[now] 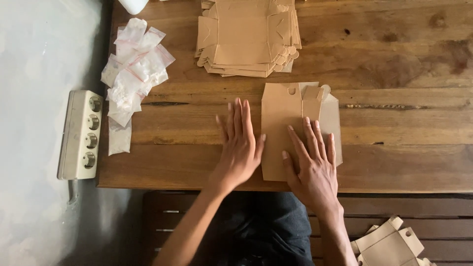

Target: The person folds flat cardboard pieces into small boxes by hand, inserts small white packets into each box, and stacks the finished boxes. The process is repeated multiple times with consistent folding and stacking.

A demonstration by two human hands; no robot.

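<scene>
A flat brown cardboard box blank [286, 118], partly folded, lies on the wooden table [394, 98] near its front edge. My right hand [313, 162] presses flat on the blank's lower right part, fingers spread. My left hand [239, 148] lies flat on the table just left of the blank, with its thumb touching the blank's left edge. Neither hand grips anything.
A stack of unfolded cardboard blanks [249, 37] sits at the table's far side. Several small clear zip bags [133, 69] lie at the left. A white power strip [81, 135] rests on the floor beside the table. Folded boxes [389, 244] lie on the bench at lower right.
</scene>
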